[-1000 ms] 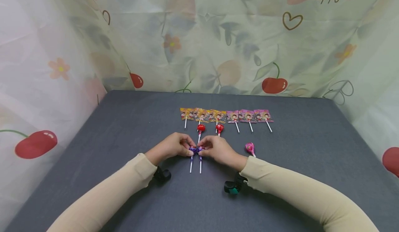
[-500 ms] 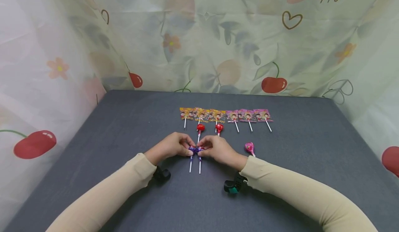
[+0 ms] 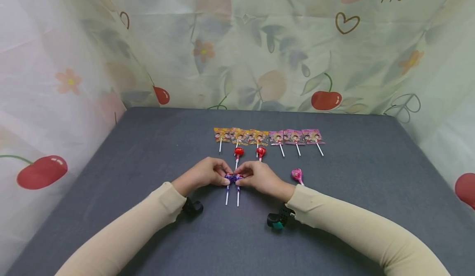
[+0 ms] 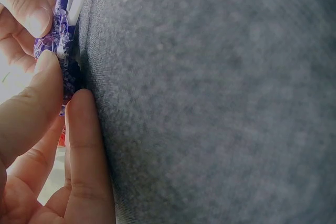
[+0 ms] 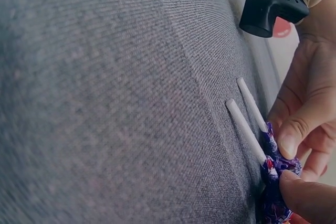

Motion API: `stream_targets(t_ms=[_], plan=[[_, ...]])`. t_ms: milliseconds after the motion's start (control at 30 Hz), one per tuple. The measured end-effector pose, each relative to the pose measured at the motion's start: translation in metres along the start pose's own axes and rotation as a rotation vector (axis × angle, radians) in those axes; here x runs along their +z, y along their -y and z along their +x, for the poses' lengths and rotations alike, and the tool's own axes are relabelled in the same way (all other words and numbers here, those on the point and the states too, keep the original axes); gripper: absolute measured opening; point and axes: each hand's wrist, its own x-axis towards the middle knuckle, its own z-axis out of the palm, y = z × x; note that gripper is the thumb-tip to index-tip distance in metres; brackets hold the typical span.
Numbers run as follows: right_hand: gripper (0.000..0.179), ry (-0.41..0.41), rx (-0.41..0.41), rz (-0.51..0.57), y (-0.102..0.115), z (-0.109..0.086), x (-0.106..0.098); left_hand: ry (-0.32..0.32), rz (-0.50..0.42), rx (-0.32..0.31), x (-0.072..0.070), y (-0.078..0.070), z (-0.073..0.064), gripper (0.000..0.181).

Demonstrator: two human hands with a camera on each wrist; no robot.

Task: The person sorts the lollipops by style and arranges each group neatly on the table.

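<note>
Two purple-wrapped lollipops lie side by side on the dark cloth, their white sticks pointing toward me. My left hand (image 3: pixel 208 172) pinches the head of the left lollipop (image 3: pixel 227 194) between thumb and fingers. The right lollipop (image 3: pixel 238 195) is pinched the same way by my right hand (image 3: pixel 261 179). Both heads press close together, largely covered by fingertips. In the left wrist view, my left thumb (image 4: pixel 31 111) and the other hand's thumb (image 4: pixel 37 17) touch the purple wrapper (image 4: pixel 62 30). Parallel sticks (image 5: pixel 245 132) show in the right wrist view.
Beyond my hands lie two red lollipops (image 3: pixel 239 152) (image 3: pixel 261 152). A pink lollipop (image 3: pixel 297 175) lies beside my right forearm, its stick end covered by the sleeve. Flat packets on sticks, orange (image 3: pixel 240 136) then pink (image 3: pixel 295 137), form a row farther back. Patterned curtains surround the table (image 3: pixel 167 132).
</note>
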Motion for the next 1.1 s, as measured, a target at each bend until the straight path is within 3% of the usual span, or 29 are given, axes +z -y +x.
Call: stream_targets(t_ms=[733,1100], plan=[[0.028,0.028,-0.002,0.022,0.001,-0.002,-0.003,-0.007,0.014,-0.006,0.000,0.000,0.001,0.021],[0.041,0.056,-0.010,0.133,0.007,-0.016,-0.021,0.002,-0.023,-0.005,0.000,-0.001,-0.001,0.020]])
